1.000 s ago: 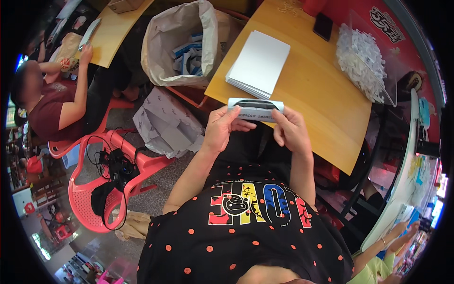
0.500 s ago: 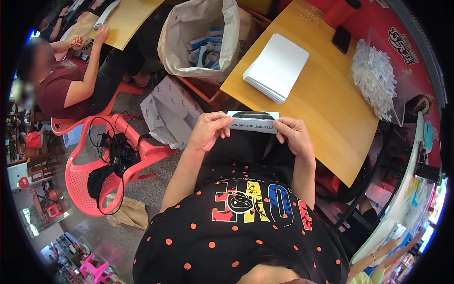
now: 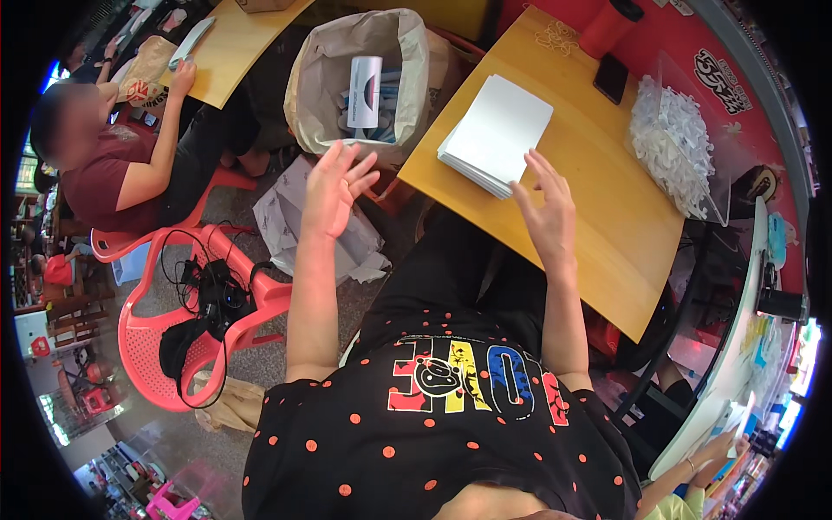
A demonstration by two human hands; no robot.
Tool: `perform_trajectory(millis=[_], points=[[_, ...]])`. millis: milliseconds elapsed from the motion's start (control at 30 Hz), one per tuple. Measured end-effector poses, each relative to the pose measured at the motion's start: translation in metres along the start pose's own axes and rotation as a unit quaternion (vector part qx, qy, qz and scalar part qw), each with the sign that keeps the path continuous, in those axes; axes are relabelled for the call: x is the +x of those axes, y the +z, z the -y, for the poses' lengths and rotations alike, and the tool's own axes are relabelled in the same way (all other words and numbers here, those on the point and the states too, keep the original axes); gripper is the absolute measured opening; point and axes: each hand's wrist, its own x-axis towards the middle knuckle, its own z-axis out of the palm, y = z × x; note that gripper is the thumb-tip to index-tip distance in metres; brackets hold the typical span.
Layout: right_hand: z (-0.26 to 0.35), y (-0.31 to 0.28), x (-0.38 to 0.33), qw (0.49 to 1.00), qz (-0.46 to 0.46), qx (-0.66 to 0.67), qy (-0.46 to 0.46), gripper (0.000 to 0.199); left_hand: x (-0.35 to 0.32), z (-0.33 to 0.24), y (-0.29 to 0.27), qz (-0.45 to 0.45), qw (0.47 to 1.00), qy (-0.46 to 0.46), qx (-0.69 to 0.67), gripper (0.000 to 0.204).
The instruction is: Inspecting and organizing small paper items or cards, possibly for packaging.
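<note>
My left hand (image 3: 334, 192) is open and holds nothing, its fingers spread just in front of a large white bag (image 3: 308, 80). Beyond those fingertips a rolled white paper sleeve (image 3: 365, 94) with a dark umbrella picture shows over the bag's mouth, apart from my hand. Whether it rests on the contents or is in the air, I cannot tell. More rolled paper sleeves (image 3: 386, 94) lie inside. Open too, with nothing in it, my right hand (image 3: 549, 206) hovers at the near corner of a stack of white paper sheets (image 3: 501, 126) on the wooden table (image 3: 598, 234).
A clear bin of small white pieces (image 3: 676, 147), a phone (image 3: 611, 78), a red cylinder (image 3: 609, 28) and rubber bands (image 3: 555, 38) occupy the table's far and right sides. Left stands a red chair (image 3: 147, 347) holding black cables (image 3: 221, 290); beyond it sits a person (image 3: 130, 165).
Both hands have let go of the paper sleeve, which is now over the bag. My left hand has moved up and left with fingers spread; my right hand has risen toward the paper stack.
</note>
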Motion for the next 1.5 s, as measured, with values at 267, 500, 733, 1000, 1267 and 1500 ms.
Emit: perform_trajectory(millis=[267, 500, 733, 1000, 1267, 1500], points=[[-0.019, 0.011, 0.002, 0.953, 0.090, -0.217, -0.190, 0.033, -0.035, 0.047, -0.026, 0.034, 0.988, -0.124, 0.084, 0.037], [-0.026, 0.021, 0.002, 0.950, 0.007, -0.187, -0.249, 0.016, -0.043, 0.057, -0.030, 0.019, 0.985, -0.130, 0.112, 0.030], [-0.024, 0.019, -0.004, 0.965, -0.060, -0.066, -0.246, 0.015, -0.036, 0.061, 0.013, 0.126, 0.969, -0.211, 0.036, 0.043], [0.019, -0.018, -0.047, 0.939, 0.103, 0.068, -0.322, 0.024, -0.020, 0.057, 0.035, 0.122, 0.943, -0.241, -0.193, 0.039], [0.029, -0.035, -0.052, 0.934, 0.147, 0.296, 0.135, 0.003, -0.050, 0.053, 0.039, 0.199, 0.979, -0.006, 0.037, 0.029], [-0.003, -0.008, -0.038, 0.816, 0.134, 0.515, 0.228, 0.007, -0.066, 0.032, 0.060, 0.302, 0.804, 0.339, 0.384, 0.026]])
